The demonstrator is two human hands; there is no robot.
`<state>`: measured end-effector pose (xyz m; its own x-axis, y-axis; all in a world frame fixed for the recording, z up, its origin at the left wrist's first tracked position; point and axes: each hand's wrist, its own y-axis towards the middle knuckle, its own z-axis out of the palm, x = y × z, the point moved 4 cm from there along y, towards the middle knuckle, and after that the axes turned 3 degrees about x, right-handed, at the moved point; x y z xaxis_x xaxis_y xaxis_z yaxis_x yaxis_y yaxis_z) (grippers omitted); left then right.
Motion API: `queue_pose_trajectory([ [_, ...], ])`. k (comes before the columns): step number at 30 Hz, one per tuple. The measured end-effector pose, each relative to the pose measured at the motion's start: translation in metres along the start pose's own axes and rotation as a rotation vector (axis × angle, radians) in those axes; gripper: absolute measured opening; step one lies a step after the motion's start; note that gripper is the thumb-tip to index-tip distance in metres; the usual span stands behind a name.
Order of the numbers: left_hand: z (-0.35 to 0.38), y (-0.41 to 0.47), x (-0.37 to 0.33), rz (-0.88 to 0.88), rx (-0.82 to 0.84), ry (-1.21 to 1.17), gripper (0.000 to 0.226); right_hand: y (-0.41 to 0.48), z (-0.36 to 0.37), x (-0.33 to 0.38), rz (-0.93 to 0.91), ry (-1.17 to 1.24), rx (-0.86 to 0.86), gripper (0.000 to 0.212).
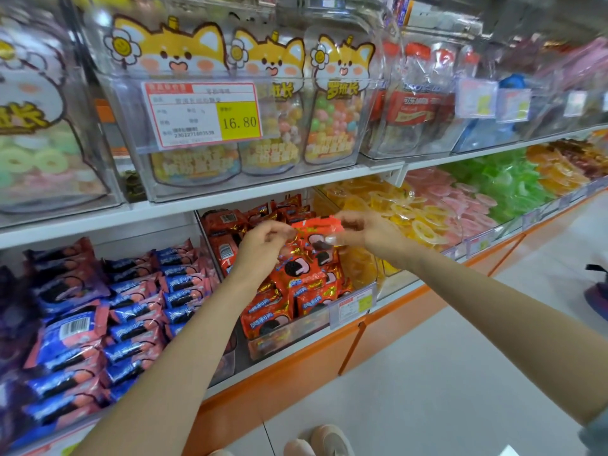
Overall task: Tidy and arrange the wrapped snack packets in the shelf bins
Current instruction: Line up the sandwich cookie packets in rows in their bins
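Shelf (pixel 98 222) runs across the view w/ clear bins on the lower level. At 8 o'clock, blue packets (pixel 131 307) lie in fairly even overlapping rows, so that section looks about done. Centre bin (pixel 283 340) holds red packets (pixel 296 291). Its front rows at 6 o'clock face out, lined up, while those at the back, 12 o'clock, sit jumbled at odd angles. That's prob. what's left. Yellow gummy rings (pixel 411 218) fill the next bin at 3 o'clock, apart from the task.

Left hand (pixel 263 245) and right hand (pixel 365 233) meet above the centre bin. Each grip is closed in a fingertip pinch on one end of a single red packet (pixel 316 225), held level just over the pile, not touching it as far as I can tell. Judged approx. midway: this packet needs placing and the back rows need straightening.
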<state>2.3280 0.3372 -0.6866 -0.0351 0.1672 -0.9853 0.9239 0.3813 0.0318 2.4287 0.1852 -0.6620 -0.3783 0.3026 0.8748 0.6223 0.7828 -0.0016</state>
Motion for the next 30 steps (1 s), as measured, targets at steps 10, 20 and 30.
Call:
queue_pose_trajectory([
  [10,0.009,0.001,-0.001,0.259,0.071,0.191,0.012,-0.005,0.007,-0.005,0.105,0.039,0.103,0.033],
  [20,0.005,0.000,0.003,0.031,0.114,-0.159,0.021,-0.008,0.001,-0.009,0.133,0.106,0.136,0.026],
  [30,0.004,0.001,0.007,-0.074,0.096,-0.248,0.018,-0.005,-0.003,-0.024,0.183,0.301,-0.074,0.019],
])
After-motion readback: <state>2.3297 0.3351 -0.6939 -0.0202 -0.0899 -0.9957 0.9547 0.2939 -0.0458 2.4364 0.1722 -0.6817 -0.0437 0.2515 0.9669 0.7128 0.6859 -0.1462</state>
